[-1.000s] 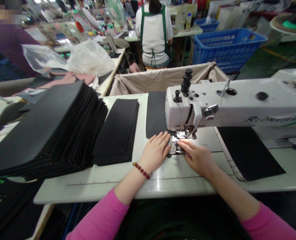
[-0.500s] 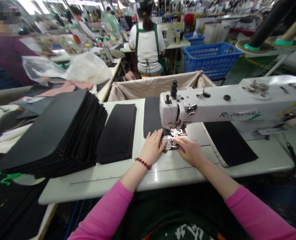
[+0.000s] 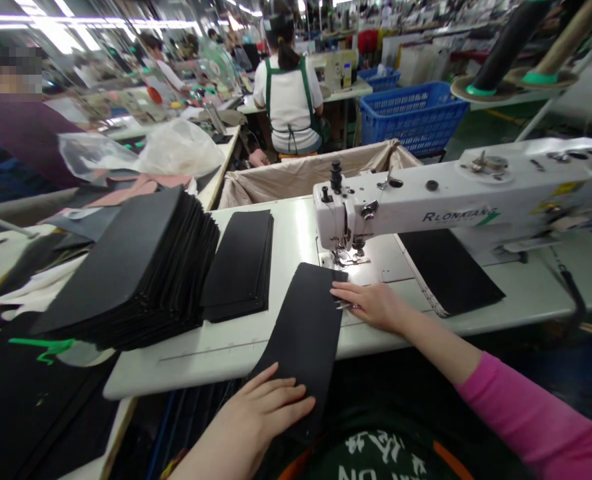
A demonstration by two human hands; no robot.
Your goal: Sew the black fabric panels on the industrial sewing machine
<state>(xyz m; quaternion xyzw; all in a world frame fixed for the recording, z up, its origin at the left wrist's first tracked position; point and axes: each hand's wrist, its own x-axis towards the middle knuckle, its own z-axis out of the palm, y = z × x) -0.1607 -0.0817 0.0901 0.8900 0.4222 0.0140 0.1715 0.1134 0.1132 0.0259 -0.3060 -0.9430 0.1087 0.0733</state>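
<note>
A black panel (image 3: 306,313) lies over the table's front edge, its top end just in front of the needle area of the white sewing machine (image 3: 406,200). My left hand (image 3: 271,407) rests on the panel's lower part with fingers spread. At the panel's upper right corner is my right hand (image 3: 371,303), closed around small metal scissors (image 3: 345,305) whose tips point left. To the left stand a thin pile of black panels (image 3: 239,263) and a tall stack of black panels (image 3: 126,260). More black pieces (image 3: 449,270) lie under the machine's arm.
Behind the table hangs a beige cloth-lined bin (image 3: 296,177). A blue basket (image 3: 411,120) stands farther back. A person in a green apron (image 3: 291,100) sits ahead with back turned. Thread cones (image 3: 506,53) rise at the upper right; a plastic bag (image 3: 181,150) lies at the left.
The black panel has come from behind the needle area toward me, over the front edge. My left hand has moved down and back onto it. Scissors now show clearly at my right hand.
</note>
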